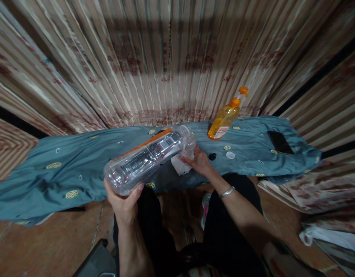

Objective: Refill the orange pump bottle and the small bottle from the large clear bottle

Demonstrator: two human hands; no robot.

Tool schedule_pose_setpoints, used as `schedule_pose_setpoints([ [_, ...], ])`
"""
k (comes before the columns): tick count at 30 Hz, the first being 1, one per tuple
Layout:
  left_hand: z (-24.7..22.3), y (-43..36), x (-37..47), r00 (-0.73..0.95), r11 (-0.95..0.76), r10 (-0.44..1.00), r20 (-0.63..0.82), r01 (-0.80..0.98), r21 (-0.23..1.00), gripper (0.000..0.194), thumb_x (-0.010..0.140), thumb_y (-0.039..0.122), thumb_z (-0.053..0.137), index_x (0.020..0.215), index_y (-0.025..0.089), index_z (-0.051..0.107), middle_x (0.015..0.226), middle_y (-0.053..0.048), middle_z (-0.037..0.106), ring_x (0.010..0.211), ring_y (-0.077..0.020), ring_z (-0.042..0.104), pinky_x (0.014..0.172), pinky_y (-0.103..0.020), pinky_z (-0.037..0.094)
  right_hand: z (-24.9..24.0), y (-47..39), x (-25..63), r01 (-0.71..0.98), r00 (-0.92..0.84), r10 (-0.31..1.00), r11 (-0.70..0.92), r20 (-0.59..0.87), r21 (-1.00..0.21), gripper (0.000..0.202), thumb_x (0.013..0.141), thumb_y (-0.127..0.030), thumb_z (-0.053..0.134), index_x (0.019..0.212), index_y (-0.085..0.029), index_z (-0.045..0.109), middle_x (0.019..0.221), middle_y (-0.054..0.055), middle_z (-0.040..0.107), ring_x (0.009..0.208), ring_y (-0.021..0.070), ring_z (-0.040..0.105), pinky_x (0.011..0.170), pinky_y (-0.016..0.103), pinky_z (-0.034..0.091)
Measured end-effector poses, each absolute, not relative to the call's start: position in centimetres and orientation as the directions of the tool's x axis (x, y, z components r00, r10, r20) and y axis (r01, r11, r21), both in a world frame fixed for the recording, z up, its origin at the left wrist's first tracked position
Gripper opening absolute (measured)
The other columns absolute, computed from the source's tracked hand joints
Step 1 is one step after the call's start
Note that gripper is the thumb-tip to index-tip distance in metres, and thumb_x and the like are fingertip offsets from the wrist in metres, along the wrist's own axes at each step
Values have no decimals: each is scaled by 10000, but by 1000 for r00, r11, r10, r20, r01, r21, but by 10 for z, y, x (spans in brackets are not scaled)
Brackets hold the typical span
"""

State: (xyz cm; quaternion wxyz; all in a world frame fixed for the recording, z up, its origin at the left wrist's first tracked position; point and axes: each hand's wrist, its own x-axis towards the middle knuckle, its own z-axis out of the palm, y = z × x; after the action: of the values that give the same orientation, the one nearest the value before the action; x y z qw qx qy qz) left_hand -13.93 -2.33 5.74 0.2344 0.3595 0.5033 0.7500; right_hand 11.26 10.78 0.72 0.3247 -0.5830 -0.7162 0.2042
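My left hand (124, 200) is wrapped round the base of a large clear plastic bottle (145, 157) with an orange-edged label. The bottle lies tilted, its neck up and to the right. At that end, my right hand (198, 159) has its fingers closed on a small clear plastic container (189, 141) that meets the bottle's mouth. Whether the two touch is hard to tell. Just below the container, a crumpled white tissue (180, 165) sits by my right fingertips. A bracelet is on my right wrist.
A teal patterned cloth (70, 165) covers the narrow table. On it are an orange pump bottle (223, 121), a black cap (212, 156), a white disc (230, 155) and a dark phone (280, 142). Striped curtains (165, 50) hang behind.
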Motion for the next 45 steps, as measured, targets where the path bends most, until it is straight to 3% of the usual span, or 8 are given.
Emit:
schedule_pose_setpoints([
  [10, 56, -24, -139, -625, -372, 713, 318, 47, 927, 816, 569, 337, 965, 1306, 211, 639, 1213, -89, 664, 1117, -270, 678, 1094, -466, 506, 6, 108, 113, 713, -91, 976, 201, 196, -672, 676, 848, -356, 807, 1430, -146, 534, 1215, 185, 779, 1141, 393, 765, 962, 520, 616],
  [15, 52, -25, -141, -638, -361, 707, 305, 45, 932, 809, 585, 330, 963, 1314, 202, 635, 1220, -93, 674, 1079, -248, 686, 1075, -448, 513, 4, 109, 113, 694, -99, 971, 225, 219, -684, 625, 852, -355, 812, 1396, -200, 545, 1195, 141, 790, 1112, 366, 778, 943, 496, 621],
  [45, 54, -24, -141, -640, -386, 707, 300, 6, 923, 811, 549, 290, 975, 1282, 173, 647, 1203, -88, 668, 1053, -231, 679, 1064, -409, 506, 5, 109, 113, 730, -91, 974, 208, 209, -651, 654, 846, -367, 816, 1406, -143, 564, 1210, 170, 783, 1119, 379, 775, 953, 477, 621],
])
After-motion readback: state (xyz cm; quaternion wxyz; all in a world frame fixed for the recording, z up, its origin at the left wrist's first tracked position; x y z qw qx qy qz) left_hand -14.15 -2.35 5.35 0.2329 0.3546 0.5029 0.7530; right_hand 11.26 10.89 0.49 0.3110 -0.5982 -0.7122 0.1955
